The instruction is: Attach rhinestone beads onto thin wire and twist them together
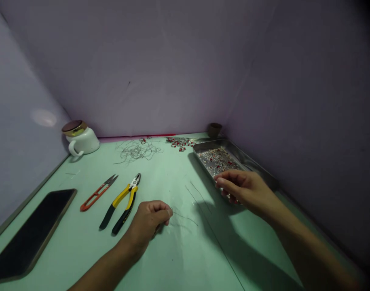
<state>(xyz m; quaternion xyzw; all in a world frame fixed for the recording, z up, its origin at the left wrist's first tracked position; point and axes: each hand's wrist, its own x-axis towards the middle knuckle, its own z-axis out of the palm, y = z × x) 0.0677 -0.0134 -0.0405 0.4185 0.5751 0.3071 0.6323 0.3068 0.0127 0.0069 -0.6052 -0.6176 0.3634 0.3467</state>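
Low over the pale green tabletop, my left hand (151, 218) pinches a thin wire (186, 218) between thumb and forefinger; its free end points right. My right hand (241, 186) is at the near edge of a metal tray (203, 161) of small mixed beads (218, 159). Its thumb and forefinger are pressed together, and whatever may be between them is too small to name. That hand covers the tray's near corner. Between the hands, a couple of loose thin wires (197, 194) lie on the table.
On the left are a phone (36, 232), orange thread snips (96, 195) and yellow-black pliers (124, 202). Farther back stand a lidded white mug (89, 140), a wire tangle (138, 151), red-beaded wire pieces (180, 142) and a small brown cup (214, 129). Walls enclose the back and sides.
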